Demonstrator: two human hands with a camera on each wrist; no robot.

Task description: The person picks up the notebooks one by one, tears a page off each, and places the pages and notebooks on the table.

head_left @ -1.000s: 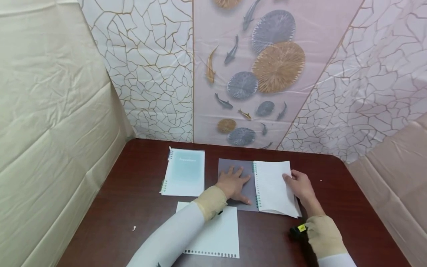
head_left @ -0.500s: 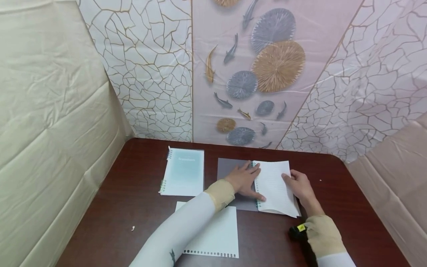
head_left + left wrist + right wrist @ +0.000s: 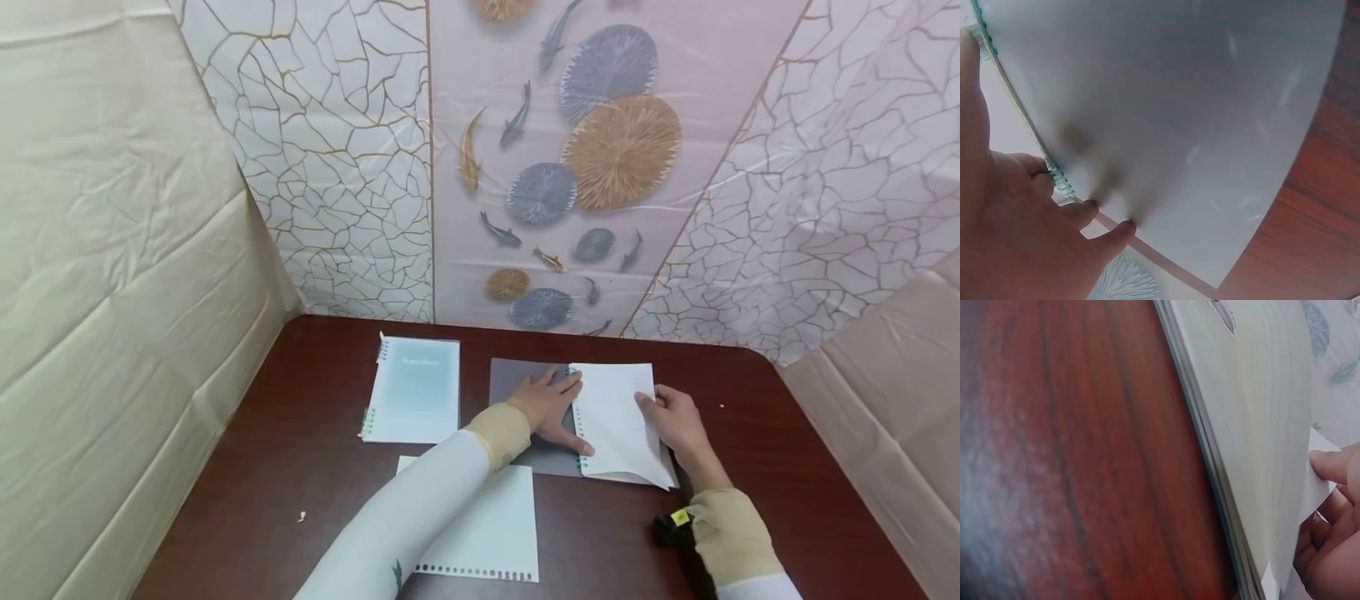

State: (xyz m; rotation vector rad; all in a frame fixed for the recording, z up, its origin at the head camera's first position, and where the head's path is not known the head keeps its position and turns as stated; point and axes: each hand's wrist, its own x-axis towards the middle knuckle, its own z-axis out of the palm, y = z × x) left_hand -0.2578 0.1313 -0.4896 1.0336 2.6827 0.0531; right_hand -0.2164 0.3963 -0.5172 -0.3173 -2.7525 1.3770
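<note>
An open spiral notebook (image 3: pixel 611 417) lies at the right of the table, its grey translucent cover (image 3: pixel 504 379) folded out to the left. My left hand (image 3: pixel 546 408) spreads across the cover and green rings (image 3: pixel 1060 180), with fingers straight and the thumb reaching onto the page edge. At the notebook's right edge my right hand (image 3: pixel 675 417) pinches a white page (image 3: pixel 1317 484) between thumb and fingers. That page's lower corner lifts and curves over the pages beneath.
A closed notebook with a light blue cover (image 3: pixel 420 387) lies at the back left. In front, partly under the left sleeve, is a loose punched sheet (image 3: pixel 495 525). A small white scrap (image 3: pixel 302 517) sits at the left.
My left hand has slid right, from the middle of the grey cover to the rings and page edge. The right hand keeps its pinch on the page, nearly unmoved.
</note>
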